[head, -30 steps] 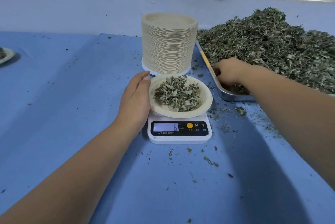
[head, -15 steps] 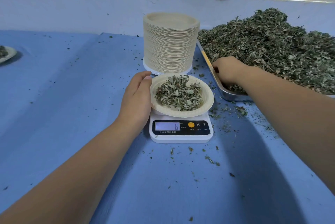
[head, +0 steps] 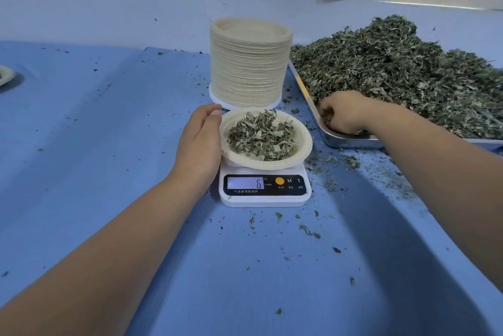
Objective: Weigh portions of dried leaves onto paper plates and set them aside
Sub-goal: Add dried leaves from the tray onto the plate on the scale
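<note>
Both bare arms out, hands apart at mid-frame.
Left forearm runs from the lower left corner up to centre; left hand [head: 200, 142] back-up and cupped, fingers curved against the left rim of the paper plate [head: 304, 142], tips hidden, real grip unclear. Right forearm comes in from the right edge, angling up-left; right hand [head: 344, 113] knuckles up, wrist bent down, fingers curled into the dried leaves [head: 394, 77] right of centre, fingertips buried. No sleeves on either arm.
</note>
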